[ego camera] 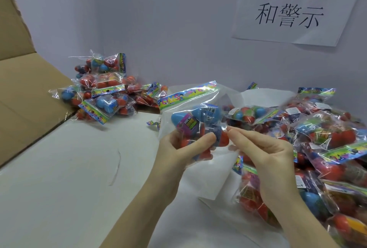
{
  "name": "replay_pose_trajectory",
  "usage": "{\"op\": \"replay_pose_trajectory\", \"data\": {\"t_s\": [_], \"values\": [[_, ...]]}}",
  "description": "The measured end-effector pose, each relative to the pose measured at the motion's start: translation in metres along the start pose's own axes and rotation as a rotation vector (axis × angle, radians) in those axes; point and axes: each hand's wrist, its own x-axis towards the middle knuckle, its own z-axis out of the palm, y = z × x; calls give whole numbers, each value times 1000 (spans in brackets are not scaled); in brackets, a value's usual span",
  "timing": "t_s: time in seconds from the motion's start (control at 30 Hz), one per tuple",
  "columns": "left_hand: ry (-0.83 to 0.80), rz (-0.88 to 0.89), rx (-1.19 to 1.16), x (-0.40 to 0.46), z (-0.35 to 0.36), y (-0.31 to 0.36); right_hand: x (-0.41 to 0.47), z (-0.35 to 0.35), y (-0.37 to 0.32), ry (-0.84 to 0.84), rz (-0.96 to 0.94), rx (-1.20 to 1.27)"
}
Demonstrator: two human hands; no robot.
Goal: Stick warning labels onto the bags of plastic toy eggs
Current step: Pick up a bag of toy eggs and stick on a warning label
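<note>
My left hand grips a clear bag of blue and red toy eggs from below, thumb across its front, holding it up over the white table. The bag has a colourful header strip on top and a small label on a blue egg. My right hand is beside the bag on its right, fingers together, their tips touching the bag's plastic edge. Whether it holds a label I cannot tell.
A pile of egg bags lies at the back left beside an open cardboard box flap. A larger heap of bags fills the right side. White backing paper lies under my hands. A paper sign hangs on the wall.
</note>
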Motion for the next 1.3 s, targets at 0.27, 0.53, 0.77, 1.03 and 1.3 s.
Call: {"op": "replay_pose_trajectory", "data": {"t_s": [0.27, 0.53, 0.77, 1.03, 1.3], "values": [[-47, -262, -225, 8, -35, 13, 18, -21, 14, -24, 105, -251], [-328, -503, -159, 9, -50, 16, 23, -25, 37, -138, 279, -402], [-316, -361, -145, 5, -27, 8, 20, -10, 27, 16, 47, -227], [-28, -252, -399, 10, -17, 6, 25, -19, 24, -182, 124, 52], [178, -187, -485, 13, -19, 6, 23, -13, 27, -181, 31, -61]]}}
